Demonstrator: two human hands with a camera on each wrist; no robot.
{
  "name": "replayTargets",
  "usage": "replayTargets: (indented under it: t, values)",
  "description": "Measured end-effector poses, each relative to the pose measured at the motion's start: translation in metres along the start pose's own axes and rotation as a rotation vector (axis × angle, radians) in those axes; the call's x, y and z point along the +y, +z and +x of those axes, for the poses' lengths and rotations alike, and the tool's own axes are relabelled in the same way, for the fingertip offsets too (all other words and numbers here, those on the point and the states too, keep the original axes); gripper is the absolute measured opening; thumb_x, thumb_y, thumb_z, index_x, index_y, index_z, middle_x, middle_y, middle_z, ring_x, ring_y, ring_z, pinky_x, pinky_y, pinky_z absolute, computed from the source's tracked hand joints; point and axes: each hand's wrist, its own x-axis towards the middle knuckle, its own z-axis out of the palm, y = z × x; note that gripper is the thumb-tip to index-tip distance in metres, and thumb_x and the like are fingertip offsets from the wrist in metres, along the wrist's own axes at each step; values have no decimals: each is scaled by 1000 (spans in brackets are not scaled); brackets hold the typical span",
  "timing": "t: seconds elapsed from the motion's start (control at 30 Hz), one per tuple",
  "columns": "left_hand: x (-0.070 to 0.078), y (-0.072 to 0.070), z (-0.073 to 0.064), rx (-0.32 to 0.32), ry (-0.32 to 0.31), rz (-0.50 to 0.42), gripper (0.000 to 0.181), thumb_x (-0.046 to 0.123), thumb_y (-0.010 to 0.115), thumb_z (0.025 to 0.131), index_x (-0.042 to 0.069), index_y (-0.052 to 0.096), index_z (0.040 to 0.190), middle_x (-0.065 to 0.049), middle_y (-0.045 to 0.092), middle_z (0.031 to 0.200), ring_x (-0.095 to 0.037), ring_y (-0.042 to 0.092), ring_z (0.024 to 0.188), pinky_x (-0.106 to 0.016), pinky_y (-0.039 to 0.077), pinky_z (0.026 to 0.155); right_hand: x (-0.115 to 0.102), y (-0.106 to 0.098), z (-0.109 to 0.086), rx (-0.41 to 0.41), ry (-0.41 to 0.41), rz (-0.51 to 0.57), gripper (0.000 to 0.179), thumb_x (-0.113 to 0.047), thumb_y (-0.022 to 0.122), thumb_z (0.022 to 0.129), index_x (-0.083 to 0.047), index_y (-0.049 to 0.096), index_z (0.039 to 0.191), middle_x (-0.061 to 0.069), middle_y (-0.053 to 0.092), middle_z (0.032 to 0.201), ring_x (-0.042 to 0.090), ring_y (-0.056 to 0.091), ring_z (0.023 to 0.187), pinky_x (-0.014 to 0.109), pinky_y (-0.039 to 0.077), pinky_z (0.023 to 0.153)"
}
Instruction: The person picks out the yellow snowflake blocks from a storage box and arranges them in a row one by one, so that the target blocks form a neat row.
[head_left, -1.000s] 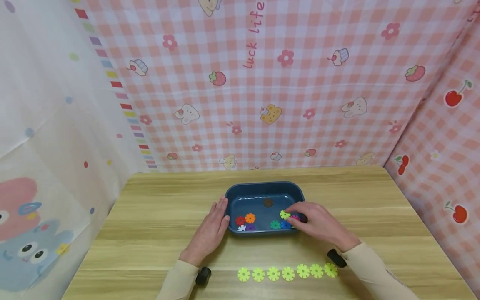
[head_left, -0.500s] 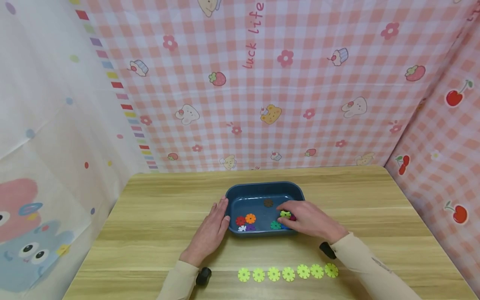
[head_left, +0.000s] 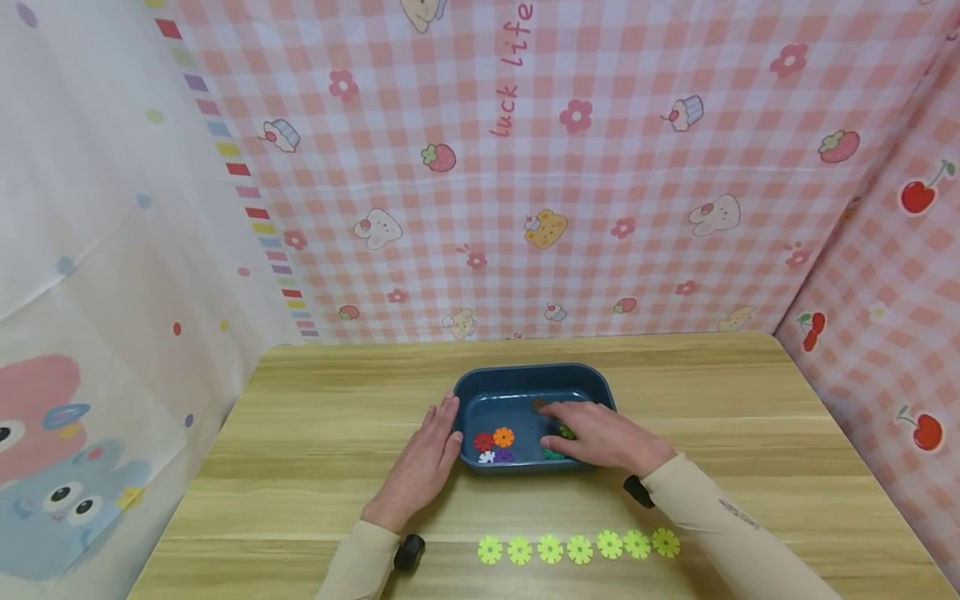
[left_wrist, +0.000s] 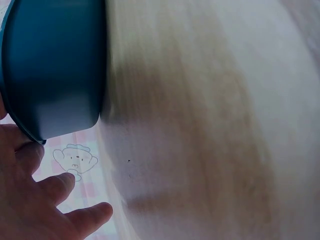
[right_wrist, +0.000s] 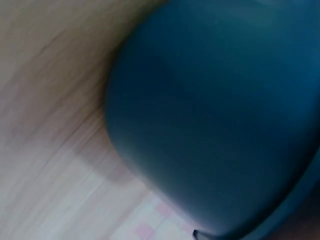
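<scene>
A dark blue rectangular bin stands on the table. My left hand rests along its left end, fingers fairly straight against the rim; the left wrist view shows fingertips at the bin's edge. Inside the bin, my right hand reaches over the right side, with thumb and index finger apart. Between them shows part of a yellow-green snowflake disc, with a green disc below. A brown disc lies by the index fingertip. Other pieces under the palm are hidden.
Red, orange, white and purple discs lie in the bin's front left corner. In front of the bin, several yellow-green discs form a row on the wooden table. Patterned cloth hangs behind.
My right hand has moved left inside the bin, over the yellow-green disc, covering the blue and pink pieces. My left hand stays at the bin's left end.
</scene>
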Motion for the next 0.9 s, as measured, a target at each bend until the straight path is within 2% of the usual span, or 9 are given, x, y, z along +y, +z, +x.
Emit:
replayTargets:
  t: [0.27, 0.47, 0.67, 0.9]
  values:
    - [-1, 1, 0, -10, -14, 0, 57, 29, 43, 113, 8, 29, 164, -7, 23, 171, -40, 25, 154, -60, 29, 119, 3, 3, 9, -47, -38, 87, 47, -33, 65, 104, -4, 61, 141, 11, 64, 140, 25, 63, 124, 47, 51, 106]
    - [-1, 0, 0, -8, -17, 2, 57, 30, 43, 113, 9, 29, 164, -7, 23, 171, -40, 25, 154, -62, 30, 119, 10, 1, 17, 5, -33, 194, 36, -14, 70, 100, -4, 66, 134, 8, 70, 130, 24, 66, 120, 46, 53, 102]
    - [-2, 0, 1, -12, -20, -1, 57, 29, 44, 113, 10, 29, 164, -6, 23, 171, -41, 25, 154, -63, 29, 119, 13, -3, 24, 61, -7, 136, 31, -3, 75, 94, -3, 72, 125, 8, 73, 121, 26, 68, 112, 47, 55, 97]
    - [-2, 1, 0, -14, -27, 8, 57, 30, 43, 113, 10, 29, 164, -6, 23, 171, -40, 25, 154, -63, 29, 119, 13, -1, 29, 4, 55, 81, 28, 1, 78, 89, -3, 76, 117, 6, 71, 111, 24, 67, 103, 44, 57, 93]
